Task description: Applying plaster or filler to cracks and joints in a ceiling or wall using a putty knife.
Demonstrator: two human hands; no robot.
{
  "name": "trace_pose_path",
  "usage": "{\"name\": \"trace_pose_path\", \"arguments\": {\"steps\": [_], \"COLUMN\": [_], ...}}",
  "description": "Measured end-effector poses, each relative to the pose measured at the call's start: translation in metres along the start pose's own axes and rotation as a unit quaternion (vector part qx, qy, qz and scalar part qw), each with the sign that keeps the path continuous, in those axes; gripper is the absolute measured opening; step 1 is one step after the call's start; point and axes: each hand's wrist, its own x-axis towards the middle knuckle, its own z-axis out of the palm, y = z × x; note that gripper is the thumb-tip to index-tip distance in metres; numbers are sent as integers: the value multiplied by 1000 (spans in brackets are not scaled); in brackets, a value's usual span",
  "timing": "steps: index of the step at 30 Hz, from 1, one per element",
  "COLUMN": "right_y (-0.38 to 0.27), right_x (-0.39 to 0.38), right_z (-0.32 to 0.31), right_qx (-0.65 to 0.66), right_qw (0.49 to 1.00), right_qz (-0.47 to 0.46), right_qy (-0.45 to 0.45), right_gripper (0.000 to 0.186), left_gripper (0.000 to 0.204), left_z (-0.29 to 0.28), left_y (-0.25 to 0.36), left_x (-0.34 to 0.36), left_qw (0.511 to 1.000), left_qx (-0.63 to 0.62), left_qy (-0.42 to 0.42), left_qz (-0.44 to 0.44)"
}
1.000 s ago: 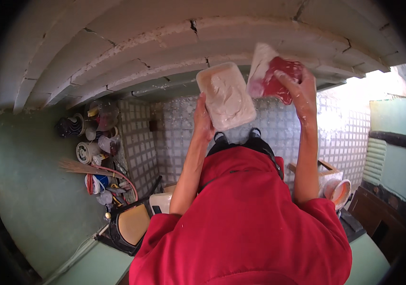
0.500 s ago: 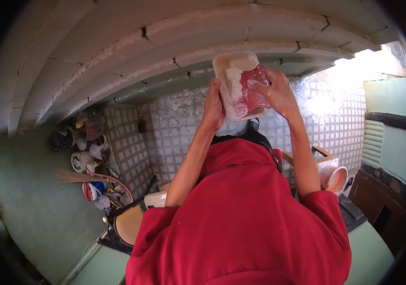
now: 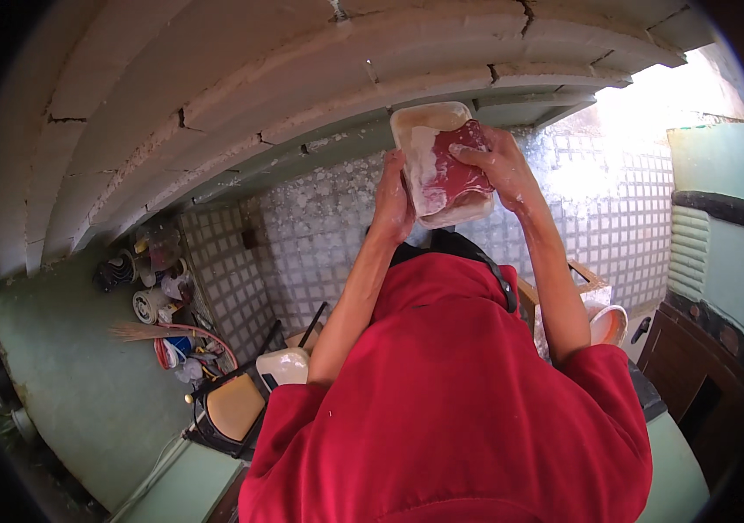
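Head view: we're looking down at both hands, and they're meeting at one tray (image 3: 435, 116) held out in front of us. Our left hand (image 3: 394, 202) is gripping it by its left side, thumb lying along the rim. Our right hand (image 3: 508, 174) is pinching a red scraper (image 3: 459, 179), thumb on top, and we can't tell where the fingers underneath are sitting. The scraper is lying over the tray, hiding most of the inside, and white paste (image 3: 422, 157) is coating its left part. We're reckoning the step in hand is working the paste between scraper and tray, though we're not seeing whether the two are actually touching. The next move is probably calling for a steady left grip and a careful tilt of the right wrist, so no paste is slipping off. Beyond that, tiles (image 3: 302, 235) are showing below, a broom (image 3: 150, 332) is poking out at left, and a bucket (image 3: 609, 327) is sitting off right.
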Motion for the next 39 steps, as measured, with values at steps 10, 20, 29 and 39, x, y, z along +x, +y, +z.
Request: {"name": "trace_pose_path", "arguments": {"steps": [10, 20, 29, 39], "right_y": [3, 26, 16, -32], "right_x": [-1, 72, 119, 143], "right_z": [-23, -3, 25, 16], "right_qx": [204, 325, 299, 282], "right_qw": [977, 924, 898, 912], "right_qz": [-19, -102, -170, -168], "right_qy": [63, 177, 276, 248], "right_gripper": [25, 30, 16, 16], "left_gripper": [56, 58, 55, 52], "left_z": [7, -38, -82, -72], "left_y": [7, 16, 19, 28], "left_x": [22, 12, -13, -26], "left_qw": [1000, 996, 989, 985], "left_qx": [-19, -36, -53, -50], "left_qy": [3, 75, 107, 126], "left_qz": [-20, 25, 83, 109]}}
